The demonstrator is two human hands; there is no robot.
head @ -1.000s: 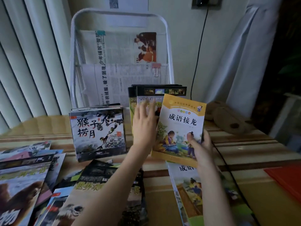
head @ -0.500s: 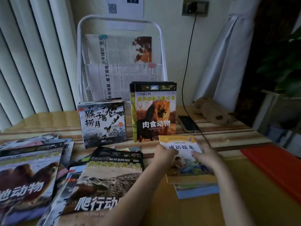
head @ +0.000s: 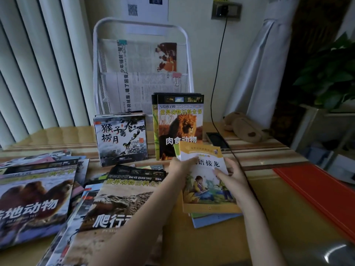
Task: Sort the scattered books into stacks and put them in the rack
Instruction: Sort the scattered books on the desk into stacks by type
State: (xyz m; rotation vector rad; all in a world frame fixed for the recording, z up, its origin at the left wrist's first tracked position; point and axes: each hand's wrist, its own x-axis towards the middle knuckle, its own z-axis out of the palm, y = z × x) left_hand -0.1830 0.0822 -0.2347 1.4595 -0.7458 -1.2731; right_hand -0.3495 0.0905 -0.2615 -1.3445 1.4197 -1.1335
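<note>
While both hands close on a yellow book (head: 206, 181) near the middle of the wooden table (head: 221, 244), a person sorts a spread of children's titles. The left hand (head: 181, 167) pinches the book's far left corner, thumb on the cover, and the right hand (head: 233, 177) grips its right edge with fingers laid across the cover. The book sits tilted, its far end lifted, over a small stack (head: 213, 217) showing green and blue edges beneath it. Farther back a lion book (head: 180, 127) stands upright in front of others of the same size, and just left of it a monkey book (head: 121, 139) stands in front of its own upright group. Behind both rises a white wire rack (head: 141, 25) holding newspapers (head: 138, 56) fastened with clips. On the near left, loose books lie overlapping, a crocodile book (head: 119, 206) and a camel book (head: 34, 204) on top. A phone (head: 217, 140) lies right of the lion book, with a black cable (head: 219, 73) running up to a wall socket (head: 226, 9). A red folder (head: 317, 191) lies on the right of the table.
</note>
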